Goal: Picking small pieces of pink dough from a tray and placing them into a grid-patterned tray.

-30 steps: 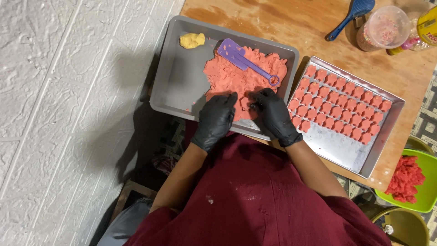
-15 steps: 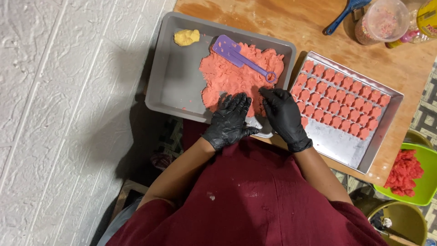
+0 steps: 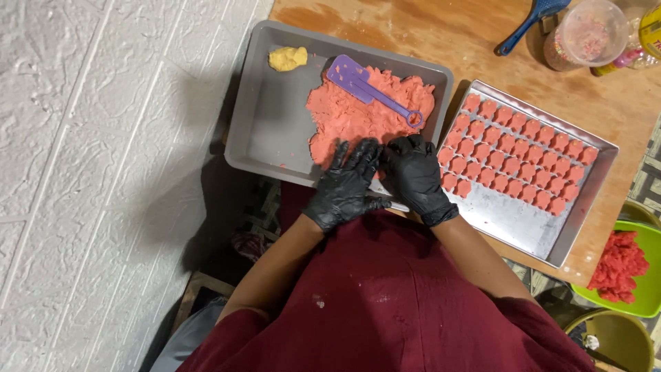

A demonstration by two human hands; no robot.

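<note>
Left hand: the black-gloved left hand (image 3: 345,184) lies flat with fingers spread on the near edge of the pink dough; it clamps nothing.
Right hand: the black-gloved right hand (image 3: 414,173), just beside the left, presses down on the same near edge; whether its fingers pinch a bit of dough cannot be told.
Pink dough: a flattened, ragged slab of salmon-pink dough (image 3: 358,114) fills the right half of the grey rectangular metal tray (image 3: 265,131), reaching from its far rim to its near rim, where the hands touch it.
Spatula: a purple plastic spatula (image 3: 368,89) lies slantwise on top of the slab, handle toward the tray's right edge.
Yellow lump: a small lump of yellow dough (image 3: 287,58) sits apart in the tray's far left corner.
Second tray: a silver rectangular baking tray (image 3: 523,224), on the wooden table (image 3: 468,41) to the right of the first.
Cut pieces: rows of small pink shaped pieces (image 3: 516,155) cover its far part (the near strip is bare metal).
Progress: judged partway; several rows are laid out, yet most of the slab looks uncut.
Reserve: a green bowl (image 3: 647,289) at the table's near right edge holds red-pink crumbled dough (image 3: 620,265).
</note>
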